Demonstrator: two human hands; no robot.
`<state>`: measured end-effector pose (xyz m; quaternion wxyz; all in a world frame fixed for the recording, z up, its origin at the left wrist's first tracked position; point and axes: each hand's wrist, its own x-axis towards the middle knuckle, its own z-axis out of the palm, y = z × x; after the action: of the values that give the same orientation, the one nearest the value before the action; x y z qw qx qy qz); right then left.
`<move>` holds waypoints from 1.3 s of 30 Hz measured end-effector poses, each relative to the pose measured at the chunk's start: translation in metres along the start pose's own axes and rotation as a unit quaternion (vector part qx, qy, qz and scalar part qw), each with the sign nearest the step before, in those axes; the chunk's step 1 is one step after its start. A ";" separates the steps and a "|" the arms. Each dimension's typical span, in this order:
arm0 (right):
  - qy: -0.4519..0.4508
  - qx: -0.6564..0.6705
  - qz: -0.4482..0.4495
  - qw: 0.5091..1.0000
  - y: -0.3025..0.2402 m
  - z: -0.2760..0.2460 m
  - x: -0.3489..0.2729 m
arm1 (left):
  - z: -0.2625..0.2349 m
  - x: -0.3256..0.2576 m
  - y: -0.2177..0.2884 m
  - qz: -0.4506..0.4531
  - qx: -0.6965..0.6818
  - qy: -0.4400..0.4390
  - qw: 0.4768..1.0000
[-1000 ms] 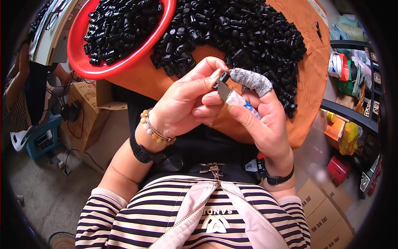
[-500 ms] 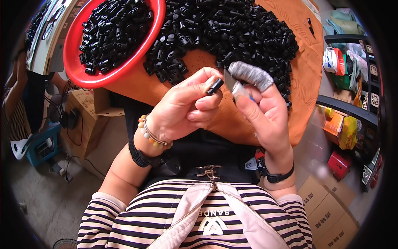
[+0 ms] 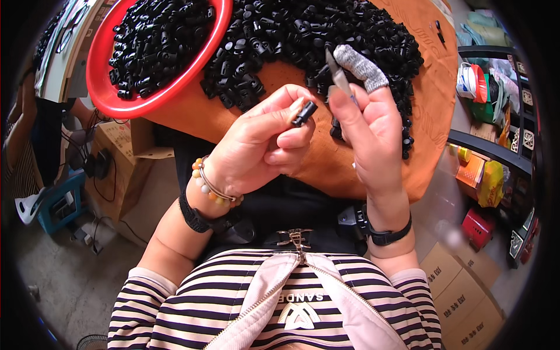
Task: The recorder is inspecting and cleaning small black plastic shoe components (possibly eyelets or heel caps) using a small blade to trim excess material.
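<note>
Two hands are above the orange-covered bench [image 3: 431,111]. Our left hand [image 3: 265,134] has its grip pinched around one small black piece [image 3: 304,114]; our right hand [image 3: 373,125], one finger in a grey sleeve [image 3: 360,69], grasps a thin blade [image 3: 338,71], apart from the piece. Beyond them, a heap of similar pieces [image 3: 280,35] crowds the bench, and a full red basin [image 3: 98,70] blocks its left side. A black shelf [image 3: 490,150] stands to our right, with cardboard boxes [image 3: 455,291] nearer us.
</note>
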<state>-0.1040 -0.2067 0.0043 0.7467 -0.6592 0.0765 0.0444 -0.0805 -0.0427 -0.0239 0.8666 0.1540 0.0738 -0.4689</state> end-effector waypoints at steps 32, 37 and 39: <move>-0.062 -0.061 -0.031 0.996 0.008 0.000 -0.027 | 0.005 -0.004 0.002 0.062 0.121 0.028 0.990; -0.067 -0.019 -0.059 0.996 0.012 0.006 -0.023 | -0.001 -0.004 0.003 0.066 0.092 0.022 0.993; -0.071 -0.023 -0.058 0.995 0.014 0.002 -0.021 | -0.001 -0.004 0.003 0.064 0.094 0.018 0.993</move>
<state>-0.1271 -0.2019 -0.0052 0.7362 -0.6748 -0.0167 0.0493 -0.0801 -0.0378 -0.0232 0.8750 0.2474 0.0351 -0.4147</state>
